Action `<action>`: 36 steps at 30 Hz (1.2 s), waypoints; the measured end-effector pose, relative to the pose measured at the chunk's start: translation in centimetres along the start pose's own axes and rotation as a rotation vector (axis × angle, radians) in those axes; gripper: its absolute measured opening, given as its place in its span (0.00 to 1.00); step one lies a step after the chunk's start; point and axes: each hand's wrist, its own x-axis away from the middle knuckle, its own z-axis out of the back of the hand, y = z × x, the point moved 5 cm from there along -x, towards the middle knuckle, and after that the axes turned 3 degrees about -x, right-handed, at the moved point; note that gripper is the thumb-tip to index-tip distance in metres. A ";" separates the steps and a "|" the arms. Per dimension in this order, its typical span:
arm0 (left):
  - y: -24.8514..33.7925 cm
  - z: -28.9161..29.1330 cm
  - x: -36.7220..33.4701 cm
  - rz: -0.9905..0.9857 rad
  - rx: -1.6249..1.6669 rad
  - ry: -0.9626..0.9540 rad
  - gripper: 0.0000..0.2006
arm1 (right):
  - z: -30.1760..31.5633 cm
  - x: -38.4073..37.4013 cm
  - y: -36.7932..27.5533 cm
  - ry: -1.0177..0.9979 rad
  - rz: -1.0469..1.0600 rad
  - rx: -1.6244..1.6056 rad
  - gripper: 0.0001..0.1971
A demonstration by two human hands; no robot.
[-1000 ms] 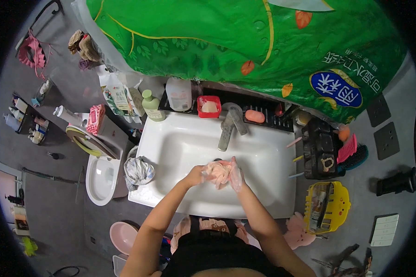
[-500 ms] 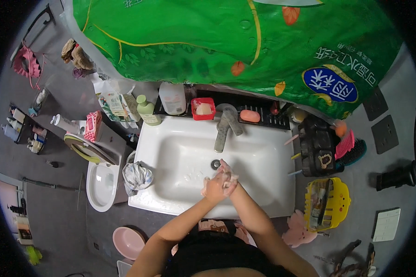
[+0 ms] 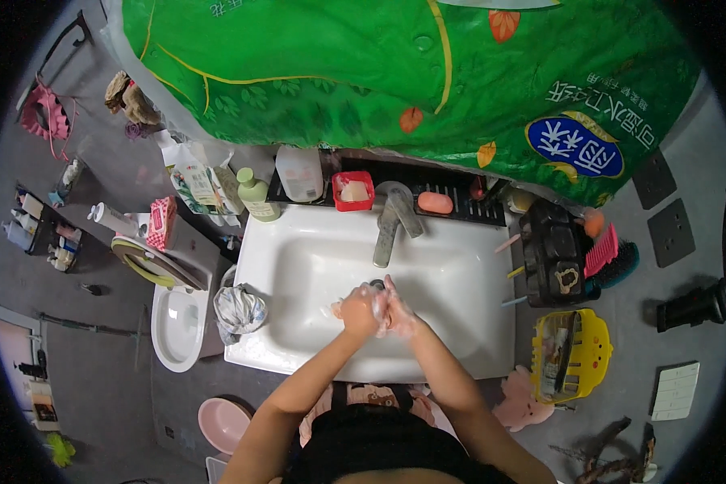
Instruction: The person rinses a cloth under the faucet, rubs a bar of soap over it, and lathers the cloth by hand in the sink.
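Note:
Both of my hands press together, coated in white foam, over the front middle of the white sink basin (image 3: 298,274). My left hand (image 3: 358,310) is curled closed, its knuckles against the palm side of my right hand (image 3: 398,315); the inside of its grip is hidden. Fingers extended toward the drain, my right hand is fairly flat and open. Just beyond them a grey faucet (image 3: 393,226) stands at the back of the sink; no water shows. The drain (image 3: 377,284) is partly covered by my hands.
A pink soap bar (image 3: 435,202), a red soap dish (image 3: 353,192) and a white bottle (image 3: 300,174) line the back ledge. A green pump bottle (image 3: 256,195) stands left. A crumpled cloth (image 3: 239,309) lies at the left rim, a yellow basket (image 3: 573,356) hangs right.
My hands have shifted from a clasped, overlapping hold to side by side. The left has moved left and curled up, while the right has straightened its fingers; more foam shows between them.

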 end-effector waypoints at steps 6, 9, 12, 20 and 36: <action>-4.1 -3.6 4.9 -0.111 0.801 -0.164 0.13 | -0.4 1.4 -1.4 0.774 0.231 0.446 0.12; -6.5 -3.2 3.6 0.254 0.973 -0.191 0.24 | -2.1 1.7 -1.5 0.747 0.223 0.381 0.11; -5.3 -3.4 2.6 -0.299 0.388 -0.273 0.27 | -2.7 0.9 -1.7 0.708 0.143 0.627 0.10; -11.3 -5.6 3.3 0.607 1.044 -0.599 0.13 | -1.9 3.7 -4.1 0.785 0.443 0.531 0.08; -4.5 -4.4 3.1 0.043 0.111 -0.033 0.11 | 1.9 -1.0 2.8 0.948 0.313 0.273 0.15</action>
